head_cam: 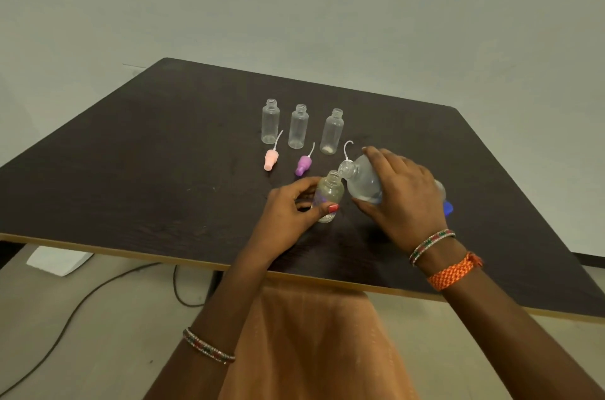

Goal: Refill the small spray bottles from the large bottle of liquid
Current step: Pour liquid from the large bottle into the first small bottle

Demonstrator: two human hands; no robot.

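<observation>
My right hand [401, 200] grips the large clear bottle [363, 185], tipped to the left so its open mouth touches the neck of a small clear bottle [329, 193]. My left hand [294, 206] holds that small bottle upright on the dark table [163, 154]. Three more small clear bottles stand uncapped in a row behind: left [270, 121], middle [298, 126], right [331, 132]. A pink spray cap [271, 160] and a purple spray cap [303, 165] lie on the table with thin tubes attached. Another curved tube [347, 149] shows behind the large bottle's mouth.
A blue object [448, 208], partly hidden, lies behind my right hand. The table's near edge [131, 252] runs across below my wrists. Below it lie a black cable [82, 301] and a white block [59, 260] on the floor.
</observation>
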